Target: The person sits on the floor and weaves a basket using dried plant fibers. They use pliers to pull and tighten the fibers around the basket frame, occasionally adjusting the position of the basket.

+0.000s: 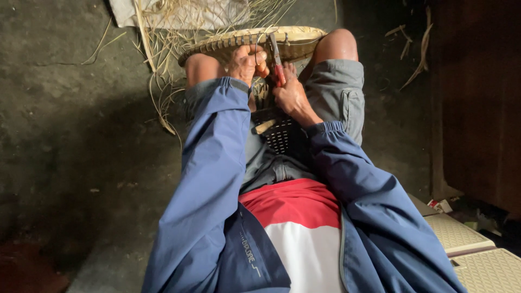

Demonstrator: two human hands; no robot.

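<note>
Seated person, head view down over knees; a round woven basket tray (293,42) rests across the knees, its rim toward the camera; weave of the body looks mostly done, rim binding seems the part in hand, how much of the rim is left I cannot tell (far side hidden); loose straw strips (163,32) lie on the concrete floor (65,119) just beyond, so material remains unused; left hand (247,62) curled closed, gripping the near rim of the tray; right hand (290,92) closed around the red handles of pliers (277,57), the metal tip up at the rim just beside the left fingers; a small wooden-handled tool (264,127) lies in the lap, untouched.
</note>
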